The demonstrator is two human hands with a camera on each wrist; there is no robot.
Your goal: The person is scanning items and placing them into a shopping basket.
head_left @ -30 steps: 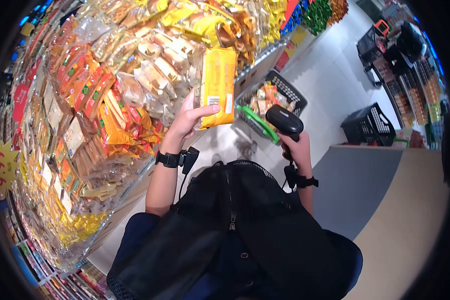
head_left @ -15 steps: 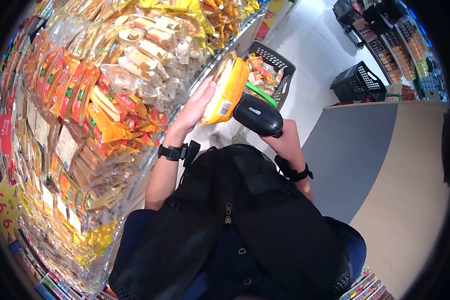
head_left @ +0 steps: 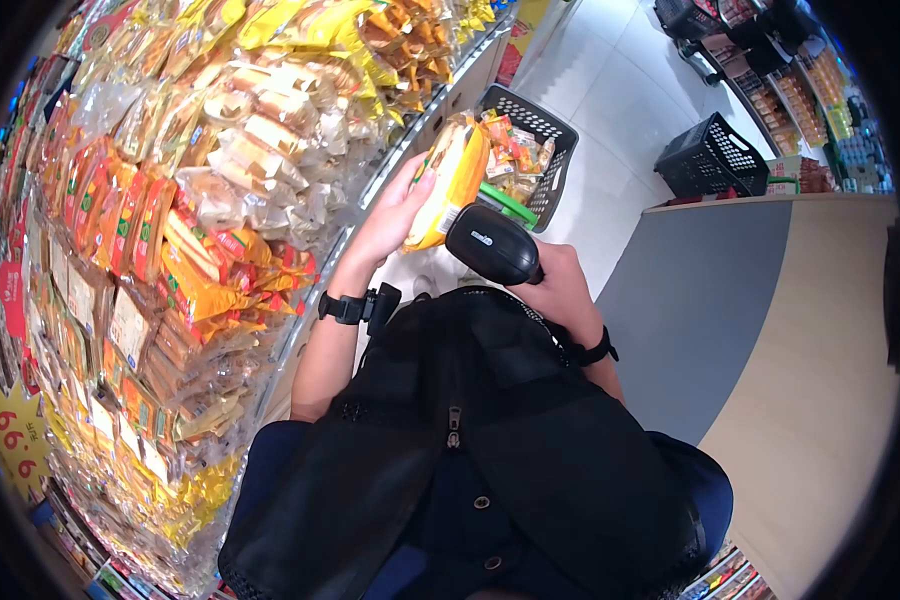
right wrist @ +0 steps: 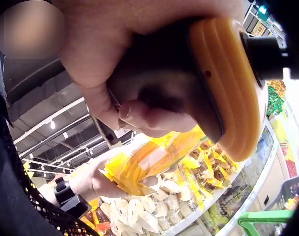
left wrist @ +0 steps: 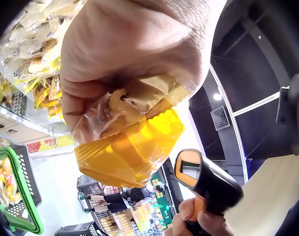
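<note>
- Head view: left hand [head_left: 395, 215] raised in front of the snack shelf [head_left: 170, 230], fingers curled round a yellow snack packet [head_left: 450, 180], gripping its left side. Packet tilted, held up in the air just above the scanner head.
- Right hand [head_left: 560, 285] wrapped round the handle of a black barcode scanner [head_left: 492, 243]; scanner head sits just below and beside the packet, pointed at it, very close; cannot tell if touching.
- Black shopping basket [head_left: 555, 135] with green handle on the floor behind the packet, goods inside. A second black basket [head_left: 715, 155] further right on the floor, near a grey and beige surface [head_left: 770, 330].
- Left wrist view: left hand [left wrist: 134, 54] pinches the crimped clear end of the yellow snack packet [left wrist: 132, 147], fingers closed tight on it. Barcode scanner [left wrist: 206, 184] lower right, near the packet, orange face showing, fingers [left wrist: 201, 221] round its handle. Green-handled basket [left wrist: 14, 196] at lower left.
- Right wrist view: right hand [right wrist: 125, 64] closed firmly on the barcode scanner [right wrist: 223, 78], index finger curled on the front of the grip. Beyond it the yellow snack packet [right wrist: 149, 160] held by the left hand [right wrist: 98, 182], shelf packets behind.
</note>
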